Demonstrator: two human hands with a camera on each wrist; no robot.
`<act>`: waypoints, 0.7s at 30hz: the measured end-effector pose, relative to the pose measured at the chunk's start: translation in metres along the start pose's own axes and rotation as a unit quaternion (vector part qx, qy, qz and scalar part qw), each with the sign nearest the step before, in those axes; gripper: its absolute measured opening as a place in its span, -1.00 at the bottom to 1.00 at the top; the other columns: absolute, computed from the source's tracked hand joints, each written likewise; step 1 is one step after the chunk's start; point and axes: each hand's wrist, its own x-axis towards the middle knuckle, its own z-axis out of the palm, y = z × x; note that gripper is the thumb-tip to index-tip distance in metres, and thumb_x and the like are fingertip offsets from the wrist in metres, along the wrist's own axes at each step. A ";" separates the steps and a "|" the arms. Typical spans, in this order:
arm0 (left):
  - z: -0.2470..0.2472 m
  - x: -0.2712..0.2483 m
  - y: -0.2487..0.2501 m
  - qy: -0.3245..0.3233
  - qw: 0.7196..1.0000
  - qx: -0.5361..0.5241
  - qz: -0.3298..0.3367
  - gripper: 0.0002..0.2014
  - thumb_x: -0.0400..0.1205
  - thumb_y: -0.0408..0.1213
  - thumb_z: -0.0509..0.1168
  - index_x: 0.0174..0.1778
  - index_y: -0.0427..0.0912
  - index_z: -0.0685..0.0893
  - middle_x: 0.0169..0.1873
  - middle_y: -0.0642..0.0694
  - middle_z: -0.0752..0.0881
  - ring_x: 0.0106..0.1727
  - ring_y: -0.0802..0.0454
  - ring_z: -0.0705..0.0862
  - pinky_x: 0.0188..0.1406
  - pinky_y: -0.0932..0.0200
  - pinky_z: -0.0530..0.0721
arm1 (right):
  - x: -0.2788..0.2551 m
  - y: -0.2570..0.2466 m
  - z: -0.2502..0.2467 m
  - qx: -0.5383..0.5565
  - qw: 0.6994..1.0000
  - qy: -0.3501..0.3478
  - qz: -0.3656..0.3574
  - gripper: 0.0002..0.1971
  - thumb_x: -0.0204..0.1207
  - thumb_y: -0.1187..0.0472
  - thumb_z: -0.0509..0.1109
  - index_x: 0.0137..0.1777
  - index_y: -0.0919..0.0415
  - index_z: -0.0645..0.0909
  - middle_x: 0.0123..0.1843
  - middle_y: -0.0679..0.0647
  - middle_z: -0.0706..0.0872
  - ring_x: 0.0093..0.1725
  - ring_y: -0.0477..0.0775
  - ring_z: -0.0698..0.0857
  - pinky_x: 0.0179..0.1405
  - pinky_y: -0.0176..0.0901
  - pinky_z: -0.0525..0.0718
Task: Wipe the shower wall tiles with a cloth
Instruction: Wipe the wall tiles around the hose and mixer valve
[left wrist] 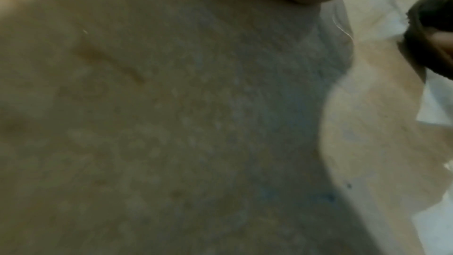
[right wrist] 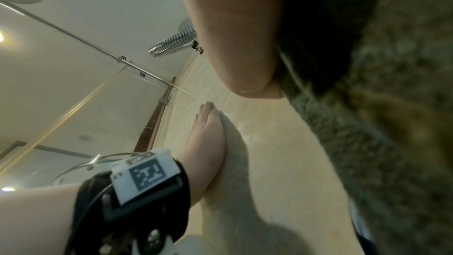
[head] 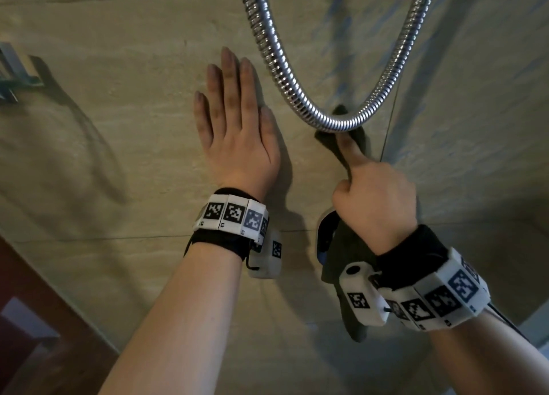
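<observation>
Left hand: the left hand (head: pixel 237 133) is lying flat on the tiled wall (head: pixel 118 112), fingers straight and together, holding nothing.
Right hand: the right hand (head: pixel 374 198) is gripping the dark cloth (head: pixel 350 258), three fingers curled round it, the forefinger pressing its top end to the wall.
Cloth: it is hanging down past the right wrist, its top just under the hose.
Hose: the metal shower hose (head: pixel 326 121) is looping down in front of the wall, between the two hands.
</observation>
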 end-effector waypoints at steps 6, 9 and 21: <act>0.000 0.000 0.001 -0.005 1.000 0.013 -0.003 -0.47 0.75 -0.20 -0.03 0.64 -0.36 0.19 0.62 -0.33 0.27 0.63 -0.23 0.11 0.62 0.02 -0.28 | -0.013 -0.013 0.017 -0.016 0.999 -0.040 -0.019 -0.19 0.50 0.18 0.21 0.66 -0.17 -0.14 -0.23 0.03 0.43 -0.21 0.14 0.58 -0.25 -0.09 0.51; 0.000 0.000 0.001 -0.009 1.000 0.009 0.001 -0.46 0.75 -0.20 -0.05 0.64 -0.36 0.19 0.61 -0.35 0.27 0.62 -0.23 0.09 0.62 0.02 -0.28 | -0.007 -0.014 0.015 -0.029 0.999 -0.016 -0.034 -0.22 0.51 0.17 0.20 0.65 -0.24 -0.10 -0.23 0.02 0.43 -0.23 0.12 0.55 -0.29 -0.11 0.46; -0.002 0.000 0.002 -0.008 1.000 0.002 -0.004 -0.47 0.75 -0.22 -0.03 0.64 -0.36 0.21 0.61 -0.33 0.28 0.62 -0.20 0.08 0.63 0.01 -0.26 | -0.012 -0.014 0.017 -0.012 1.000 -0.009 -0.016 -0.19 0.49 0.20 0.22 0.66 -0.16 -0.11 -0.21 0.07 0.45 -0.11 0.24 0.66 -0.23 -0.06 0.50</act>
